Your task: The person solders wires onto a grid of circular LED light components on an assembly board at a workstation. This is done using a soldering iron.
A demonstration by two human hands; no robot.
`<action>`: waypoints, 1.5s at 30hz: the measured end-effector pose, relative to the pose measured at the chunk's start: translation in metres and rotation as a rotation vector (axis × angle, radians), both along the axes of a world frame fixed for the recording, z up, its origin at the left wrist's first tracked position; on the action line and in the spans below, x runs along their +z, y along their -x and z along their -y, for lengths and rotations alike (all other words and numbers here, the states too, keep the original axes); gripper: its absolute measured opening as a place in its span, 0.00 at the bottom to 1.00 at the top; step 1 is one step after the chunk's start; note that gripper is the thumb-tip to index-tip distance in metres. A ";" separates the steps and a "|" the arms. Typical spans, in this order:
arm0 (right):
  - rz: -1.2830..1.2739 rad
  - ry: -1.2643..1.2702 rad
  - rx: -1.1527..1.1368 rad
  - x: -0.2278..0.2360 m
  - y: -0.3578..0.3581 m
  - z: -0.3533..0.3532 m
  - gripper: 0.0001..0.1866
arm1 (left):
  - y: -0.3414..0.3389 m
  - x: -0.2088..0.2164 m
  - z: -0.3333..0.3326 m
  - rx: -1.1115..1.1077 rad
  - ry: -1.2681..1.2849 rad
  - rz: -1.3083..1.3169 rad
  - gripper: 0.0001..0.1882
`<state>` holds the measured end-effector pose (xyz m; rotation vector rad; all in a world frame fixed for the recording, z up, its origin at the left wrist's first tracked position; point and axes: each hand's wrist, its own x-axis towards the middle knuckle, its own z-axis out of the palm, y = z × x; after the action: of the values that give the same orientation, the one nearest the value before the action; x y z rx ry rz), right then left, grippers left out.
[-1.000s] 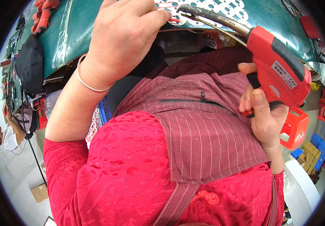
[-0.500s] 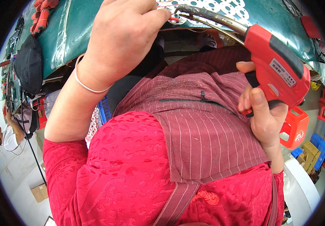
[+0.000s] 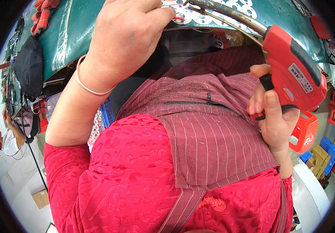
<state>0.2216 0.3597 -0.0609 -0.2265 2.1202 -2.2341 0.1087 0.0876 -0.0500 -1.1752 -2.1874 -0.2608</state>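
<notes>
My left hand (image 3: 130,40) is closed in a pinch above the near edge of the green table, a thin metal bangle at its wrist. From its fingertips sticks a thin red wire (image 3: 179,18); most of it is hidden behind the hand. My right hand (image 3: 274,116) grips the handle of a red and black soldering gun (image 3: 293,68) with a solder feed tube under its barrel. The dark, bent tip of the gun points left, just above and right of the red wire. White ring-shaped discs (image 3: 235,13) lie on the table beneath the tip.
The green table (image 3: 78,37) runs across the top. Bundled red wires (image 3: 42,19) and a black mesh bag (image 3: 29,68) are at its left. Red stools (image 3: 305,130), cardboard boxes (image 3: 319,158) and blue crates (image 3: 330,149) stand on the right. Another person (image 3: 10,139) works far left.
The soldering gun has shifted to the right with my right hand, and its tip has risen slightly away from the red wire. My left hand has barely moved.
</notes>
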 end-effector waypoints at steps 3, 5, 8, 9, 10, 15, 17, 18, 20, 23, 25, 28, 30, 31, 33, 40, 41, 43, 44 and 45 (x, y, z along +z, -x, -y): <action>-0.007 -0.019 -0.007 0.001 0.000 0.001 0.23 | -0.002 0.003 0.000 0.023 0.009 0.003 0.03; -0.008 -0.034 -0.008 0.001 -0.001 0.002 0.23 | -0.001 0.001 0.001 0.011 -0.023 0.014 0.04; -0.019 -0.038 -0.004 0.001 -0.001 0.001 0.23 | -0.002 0.003 0.002 0.061 -0.023 0.139 0.07; -0.011 -0.035 -0.006 0.001 -0.002 0.000 0.23 | -0.001 0.003 0.001 0.062 -0.023 0.138 0.07; -0.003 -0.032 -0.008 0.001 -0.003 -0.001 0.23 | -0.001 0.002 0.000 0.028 -0.086 0.126 0.07; -0.016 -0.040 -0.028 0.000 -0.005 -0.004 0.24 | -0.006 0.005 0.001 0.141 -0.103 0.157 0.08; -0.027 -0.044 -0.033 0.001 -0.006 -0.005 0.24 | -0.005 0.006 -0.001 0.070 -0.111 -0.049 0.08; -0.023 -0.051 -0.033 0.002 -0.006 -0.006 0.25 | -0.006 0.008 -0.004 0.070 -0.111 -0.048 0.08; -0.019 -0.058 -0.034 0.002 -0.005 -0.007 0.25 | -0.010 0.010 -0.008 0.062 -0.131 -0.068 0.07; -0.022 -0.056 -0.029 0.004 -0.008 -0.007 0.25 | -0.006 0.000 -0.004 0.082 -0.091 -0.131 0.06; -0.031 -0.052 -0.031 0.003 -0.008 -0.008 0.25 | -0.012 0.008 -0.010 0.123 -0.015 -0.083 0.06; -0.049 -0.056 -0.022 0.002 -0.009 -0.008 0.25 | -0.014 0.005 -0.010 0.122 0.001 -0.035 0.05; -0.055 -0.062 -0.038 0.002 -0.011 -0.009 0.25 | -0.011 0.002 -0.007 0.073 -0.062 -0.033 0.05; -0.061 -0.069 -0.055 0.002 -0.013 -0.010 0.25 | -0.010 0.001 -0.005 0.081 -0.019 -0.061 0.06; -0.078 -0.125 -0.032 0.008 -0.015 -0.015 0.25 | -0.010 0.002 -0.005 0.089 0.024 -0.089 0.06; -0.104 -0.211 -0.019 0.011 -0.014 -0.012 0.25 | -0.012 0.007 -0.009 0.090 0.022 0.026 0.06; -0.105 -0.212 -0.018 0.011 -0.014 -0.011 0.25 | -0.011 0.006 -0.010 0.044 -0.030 0.009 0.06; -0.071 -0.153 -0.050 0.011 -0.015 -0.010 0.24 | -0.010 0.004 -0.008 0.038 -0.033 0.022 0.06; -0.071 -0.152 -0.049 0.011 -0.014 -0.010 0.24 | -0.009 0.003 -0.008 0.031 -0.036 0.034 0.06; -0.066 -0.154 -0.024 0.012 -0.013 -0.010 0.22 | -0.010 0.005 -0.008 0.030 -0.036 0.034 0.06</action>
<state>0.2344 0.3694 -0.0490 -0.2720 2.3267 -2.0900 0.1182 0.0954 -0.0452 -1.1246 -2.2189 -0.3088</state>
